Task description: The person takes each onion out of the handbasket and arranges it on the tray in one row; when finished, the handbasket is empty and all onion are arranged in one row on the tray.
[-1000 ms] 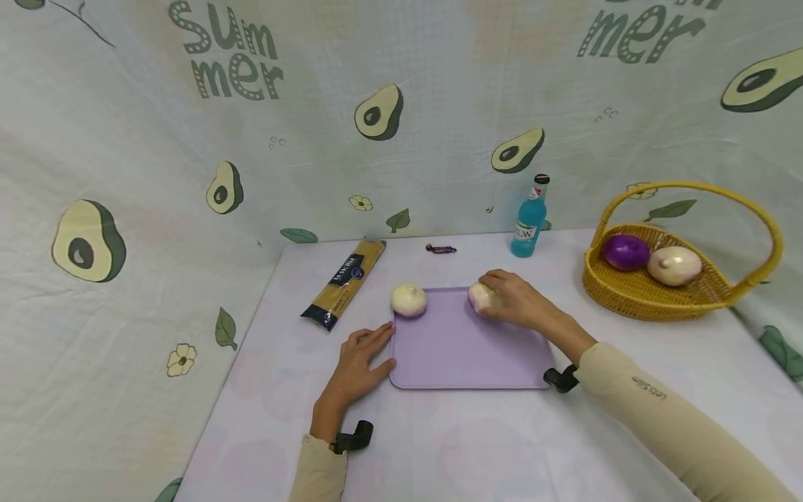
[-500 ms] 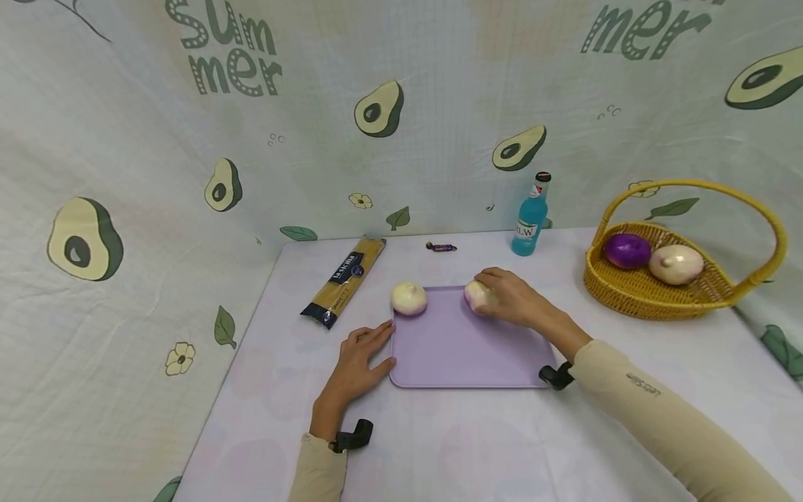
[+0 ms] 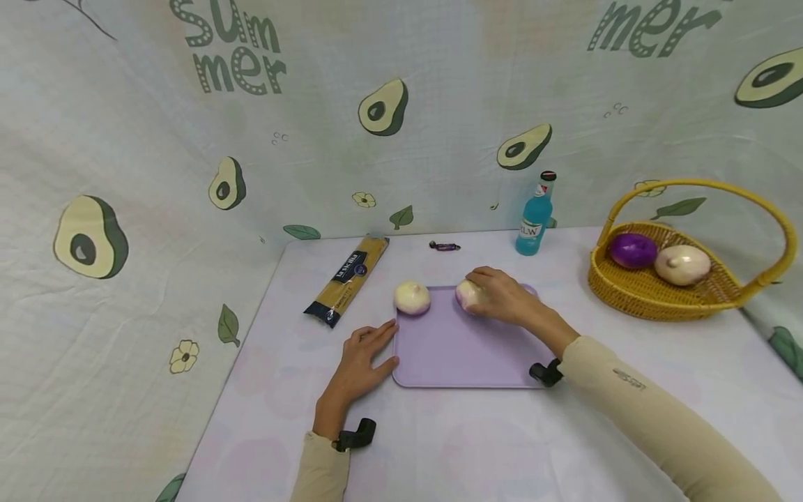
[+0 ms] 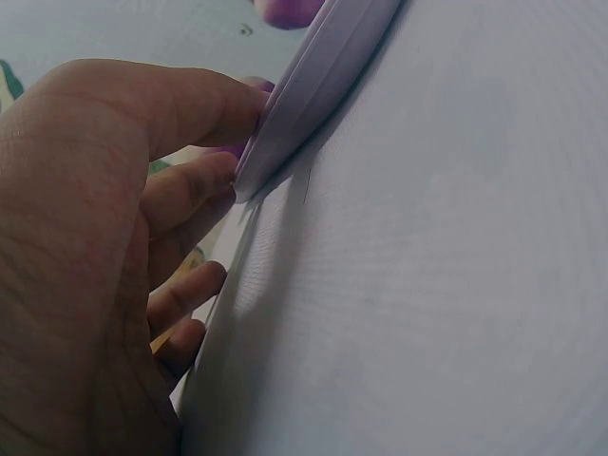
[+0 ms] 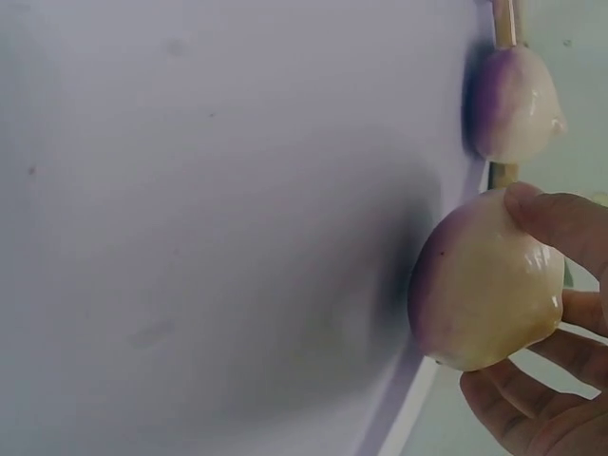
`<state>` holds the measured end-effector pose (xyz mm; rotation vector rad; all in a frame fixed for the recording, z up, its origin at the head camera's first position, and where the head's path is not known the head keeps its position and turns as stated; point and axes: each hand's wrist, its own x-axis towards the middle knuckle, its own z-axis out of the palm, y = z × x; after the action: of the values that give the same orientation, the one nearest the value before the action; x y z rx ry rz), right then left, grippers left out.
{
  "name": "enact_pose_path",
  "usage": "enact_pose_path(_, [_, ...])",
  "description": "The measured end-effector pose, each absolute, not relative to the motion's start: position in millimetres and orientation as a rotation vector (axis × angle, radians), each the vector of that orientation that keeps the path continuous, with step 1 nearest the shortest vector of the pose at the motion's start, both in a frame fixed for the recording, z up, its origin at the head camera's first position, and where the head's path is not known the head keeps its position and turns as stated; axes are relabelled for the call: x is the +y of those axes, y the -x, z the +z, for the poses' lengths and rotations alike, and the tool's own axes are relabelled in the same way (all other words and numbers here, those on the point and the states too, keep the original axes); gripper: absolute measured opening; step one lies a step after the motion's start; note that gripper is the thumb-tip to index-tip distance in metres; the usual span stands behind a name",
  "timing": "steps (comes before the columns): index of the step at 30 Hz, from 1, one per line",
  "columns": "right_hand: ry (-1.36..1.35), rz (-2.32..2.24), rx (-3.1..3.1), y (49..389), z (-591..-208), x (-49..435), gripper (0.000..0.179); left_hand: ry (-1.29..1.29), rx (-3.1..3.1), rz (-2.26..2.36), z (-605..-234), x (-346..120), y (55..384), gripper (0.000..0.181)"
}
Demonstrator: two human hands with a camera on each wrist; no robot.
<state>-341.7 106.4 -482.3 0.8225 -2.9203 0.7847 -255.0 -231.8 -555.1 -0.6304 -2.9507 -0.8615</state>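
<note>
My right hand (image 3: 498, 296) holds a white and purple turnip (image 3: 467, 295) over the back part of the lilac tray (image 3: 464, 355). In the right wrist view, thumb and fingers curl round this turnip (image 5: 484, 285), close to the tray surface; whether it touches is unclear. A second turnip (image 3: 412, 298) sits at the tray's back left corner, a short way left of the held one. My left hand (image 3: 360, 366) lies at the tray's left edge with fingers extended. In the left wrist view its thumb and fingertips touch the tray's rim (image 4: 304, 104).
A yellow wicker basket (image 3: 652, 307) with a tall handle stands at right, holding a purple vegetable (image 3: 632, 250) and another white turnip (image 3: 682, 265). Behind the tray are a blue bottle (image 3: 534, 217) and a small wrapped candy (image 3: 445, 246). A spaghetti packet (image 3: 348, 279) lies at left.
My right hand has shifted left along the back of the tray with the turnip, closer to the other turnip. My left hand has stayed at the tray's edge.
</note>
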Motion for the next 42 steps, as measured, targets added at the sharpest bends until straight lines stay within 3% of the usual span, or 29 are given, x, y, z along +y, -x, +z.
enact_pose_path(42, [-0.988,0.755,-2.79,357,-492,63,0.059,0.638,-2.914,-0.859,-559,-232,256,0.065])
